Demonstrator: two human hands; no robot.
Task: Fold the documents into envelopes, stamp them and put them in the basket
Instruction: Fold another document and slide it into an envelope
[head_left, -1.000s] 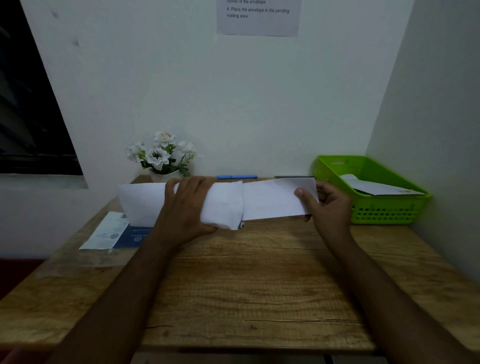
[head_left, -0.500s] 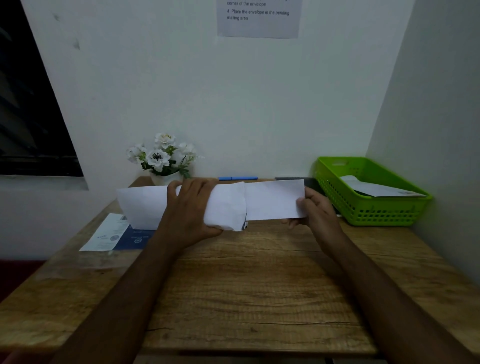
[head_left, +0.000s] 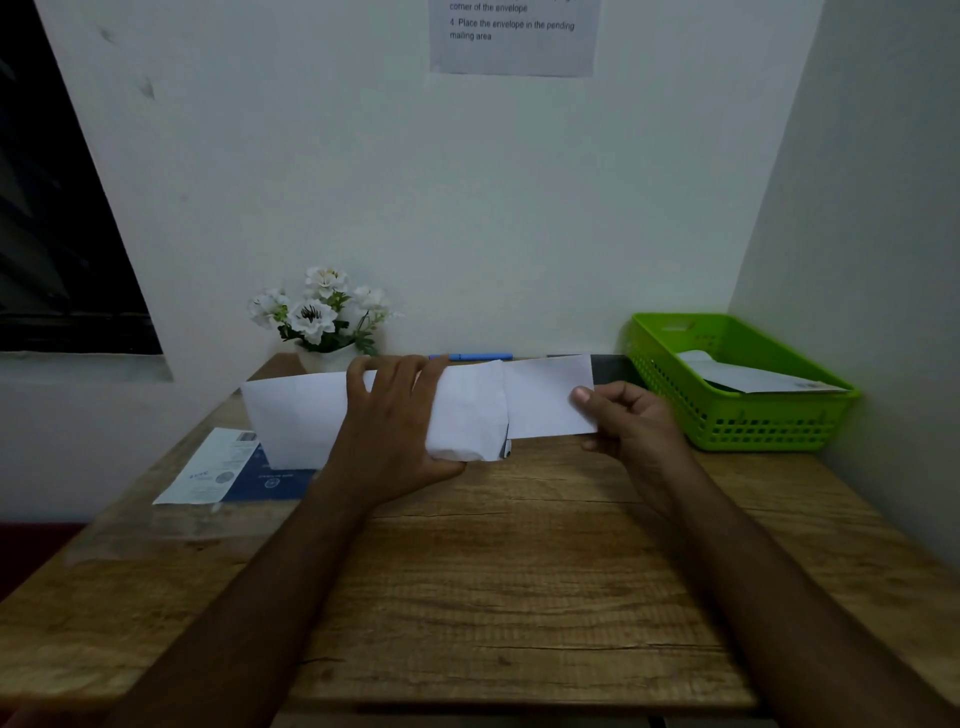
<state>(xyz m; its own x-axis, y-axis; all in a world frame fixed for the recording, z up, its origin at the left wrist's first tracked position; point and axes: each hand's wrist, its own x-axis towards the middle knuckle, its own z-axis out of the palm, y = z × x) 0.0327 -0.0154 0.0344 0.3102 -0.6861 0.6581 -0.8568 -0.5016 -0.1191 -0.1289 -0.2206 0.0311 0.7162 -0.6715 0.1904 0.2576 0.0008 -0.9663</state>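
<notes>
My left hand (head_left: 395, 421) grips a white envelope (head_left: 296, 421) held upright above the far middle of the wooden table (head_left: 493, 582), fingers curled over its top edge and thumb under its open right end. A folded white document (head_left: 545, 397) sticks out of that end to the right. My right hand (head_left: 628, 421) pinches the document's right edge between thumb and fingers. The green basket (head_left: 753, 431) stands at the far right corner with one white envelope (head_left: 758, 379) lying inside.
A blue booklet with a white printed slip (head_left: 218, 467) lies at the left, partly behind the envelope. A pot of white flowers (head_left: 322, 322) and a blue pen (head_left: 472, 357) sit against the back wall. A dark flat object (head_left: 613, 366) lies beside the basket. Walls close the back and right.
My right hand has moved left, pushing the folded document deeper into the envelope, so less of it sticks out. My left hand has kept the envelope in about the same place.
</notes>
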